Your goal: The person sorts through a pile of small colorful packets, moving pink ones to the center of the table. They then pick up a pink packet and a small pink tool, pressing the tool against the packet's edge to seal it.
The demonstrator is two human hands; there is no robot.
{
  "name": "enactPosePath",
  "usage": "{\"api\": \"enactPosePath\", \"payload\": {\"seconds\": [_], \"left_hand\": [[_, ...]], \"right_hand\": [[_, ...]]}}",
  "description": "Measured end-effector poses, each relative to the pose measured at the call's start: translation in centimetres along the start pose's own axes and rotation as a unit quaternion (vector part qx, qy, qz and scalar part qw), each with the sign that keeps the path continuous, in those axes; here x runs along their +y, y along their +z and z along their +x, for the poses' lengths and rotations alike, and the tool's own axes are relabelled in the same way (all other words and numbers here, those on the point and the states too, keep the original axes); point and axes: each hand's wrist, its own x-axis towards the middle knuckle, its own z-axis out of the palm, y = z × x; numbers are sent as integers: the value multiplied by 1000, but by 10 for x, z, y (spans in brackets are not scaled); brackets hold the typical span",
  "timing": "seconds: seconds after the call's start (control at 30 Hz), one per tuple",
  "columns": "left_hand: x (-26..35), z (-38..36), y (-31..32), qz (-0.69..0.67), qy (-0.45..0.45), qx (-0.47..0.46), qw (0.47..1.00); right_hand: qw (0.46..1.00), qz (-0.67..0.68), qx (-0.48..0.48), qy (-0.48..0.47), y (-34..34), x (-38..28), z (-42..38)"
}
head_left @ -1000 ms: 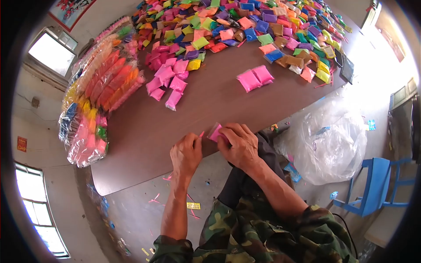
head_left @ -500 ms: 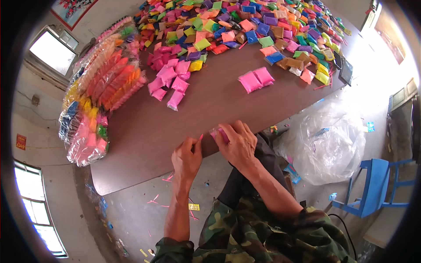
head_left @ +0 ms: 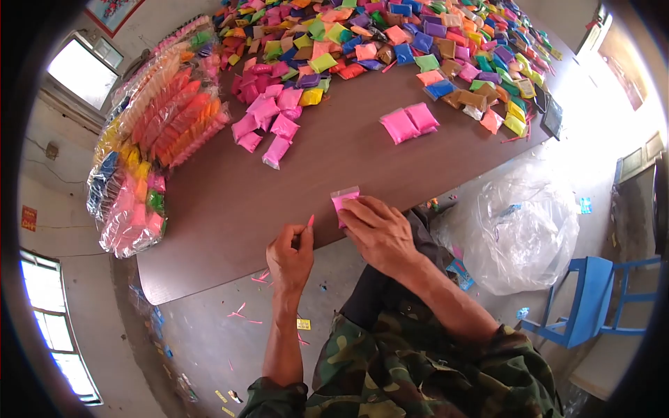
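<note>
At the table's near edge, my right hand (head_left: pixel 382 233) has its fingers over a small pink plastic packet (head_left: pixel 343 196); the packet's clear top end sticks out past the fingertips. To its left, my left hand (head_left: pixel 290 256) is closed in a pinch with a thin pink strip (head_left: pixel 311 220) poking up from the fingers. Further back lie a few plump pink packets (head_left: pixel 401 127) side by side. A looser group of pink packets (head_left: pixel 277 149) sits to the left of them.
A large heap of multicoloured packets (head_left: pixel 421 42) covers the back of the brown table (head_left: pixel 209 209). Clear bags of packets (head_left: pixel 132 209) line the left side. Right of the table are a big clear plastic bag (head_left: pixel 519 233) and a blue chair (head_left: pixel 589 299). Pink strips (head_left: pixel 240 311) litter the floor.
My right hand has flattened over the pink packet, and more of the packet shows. My left hand has shifted slightly left and down with the pink strip, farther from the packet.
</note>
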Motion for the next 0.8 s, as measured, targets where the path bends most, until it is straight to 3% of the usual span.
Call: {"api": "enactPosePath", "payload": {"seconds": [0.1,0.2,0.43,0.63,0.73,0.8], "left_hand": [[0,1,0,-10,-1,3,1000],[3,1,-2,-15,7,8,1000],[24,-6,19,-26,78,15,997],[7,9,20,99,120,16,988],[7,19,5,79,62,-2,995],[17,12,4,59,85,5,995]], "right_hand": [[998,-54,14,19,13,-19,2],[998,-12,-2,58,8,-25,-1],[998,-39,-33,-19,-11,-1,5],[997,-45,-66,-16,-9,1,-3],[998,-46,-53,-8,-7,0,-2],[998,-38,-50,0,-8,-4,-3]]}}
